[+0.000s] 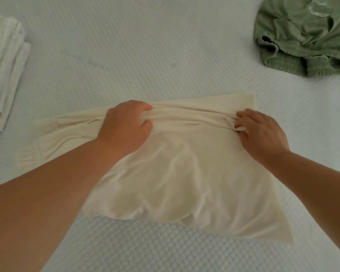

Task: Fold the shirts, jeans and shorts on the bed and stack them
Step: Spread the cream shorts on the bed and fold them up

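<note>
Both grips closed on a gathered fold of the cream shirt [185, 173].
Left hand [126, 124] and right hand [263, 132] pinch it on the bed [145, 55]; farther off lie a white folded stack [4, 75] and crumpled green garment [306, 36].

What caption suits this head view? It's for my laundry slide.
Both hands, left hand and right hand, grip a cream shirt mid-fold on the bed.

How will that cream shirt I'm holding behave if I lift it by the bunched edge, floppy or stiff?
Probably floppy: the cream shirt gathers into soft ridges where the left hand and right hand grip it. It looks thin and light, since it lies in shallow wrinkles on the bed. The sleeves, lying loose on the left, would likely dangle and undo the fold.
</note>
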`<state>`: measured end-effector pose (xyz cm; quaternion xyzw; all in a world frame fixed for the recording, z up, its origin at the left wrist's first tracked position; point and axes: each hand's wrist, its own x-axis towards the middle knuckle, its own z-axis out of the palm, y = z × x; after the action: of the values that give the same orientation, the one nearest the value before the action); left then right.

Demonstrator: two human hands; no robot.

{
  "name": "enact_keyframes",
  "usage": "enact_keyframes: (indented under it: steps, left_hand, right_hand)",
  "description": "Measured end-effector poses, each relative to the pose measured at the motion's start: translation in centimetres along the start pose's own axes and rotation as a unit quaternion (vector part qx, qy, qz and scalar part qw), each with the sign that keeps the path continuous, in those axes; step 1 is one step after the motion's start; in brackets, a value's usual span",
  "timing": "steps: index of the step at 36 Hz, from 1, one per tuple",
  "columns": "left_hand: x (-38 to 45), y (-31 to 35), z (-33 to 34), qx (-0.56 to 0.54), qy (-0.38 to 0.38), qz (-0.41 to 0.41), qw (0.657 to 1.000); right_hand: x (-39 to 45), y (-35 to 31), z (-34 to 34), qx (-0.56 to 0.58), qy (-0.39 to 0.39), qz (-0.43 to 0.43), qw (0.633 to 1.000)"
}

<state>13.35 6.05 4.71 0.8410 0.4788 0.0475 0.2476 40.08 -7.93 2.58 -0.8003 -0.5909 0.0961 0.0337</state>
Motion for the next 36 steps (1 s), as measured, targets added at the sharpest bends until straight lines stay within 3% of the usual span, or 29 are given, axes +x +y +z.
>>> enact_keyframes:
  steps: [4, 8, 18, 23, 33, 36]
  left_hand:
    - [2.3, 3.7, 2.8, -0.015, -0.013, 0.057, 0.998]
    - [3.8, 4.1, 4.2, 0.073, -0.022, 0.054, 0.996]
    - [1.7, -3.4, -0.2, 0.135, -0.023, -0.066, 0.988]
    - [-0.3, -6.9, -2.9, 0.153, -0.062, -0.134, 0.977]
    - [-2.6, -10.5, -5.7, 0.274, -0.097, -0.111, 0.950]
    - [-3.7, -11.1, -6.7, 0.265, -0.055, -0.093, 0.958]
  right_hand:
    - [-1.4, 0.3, 0.8, 0.050, 0.021, 0.038, 0.998]
    - [-0.4, 0.6, 0.8, 0.064, 0.027, 0.076, 0.995]
    - [1.8, 1.2, -0.4, 0.042, -0.020, 0.137, 0.989]
    - [1.7, 0.8, -2.4, 0.078, 0.008, 0.163, 0.984]
    - [-0.3, -1.3, -9.2, 0.111, 0.076, 0.141, 0.981]
    - [-1.8, -2.0, -10.7, 0.148, 0.077, 0.164, 0.972]
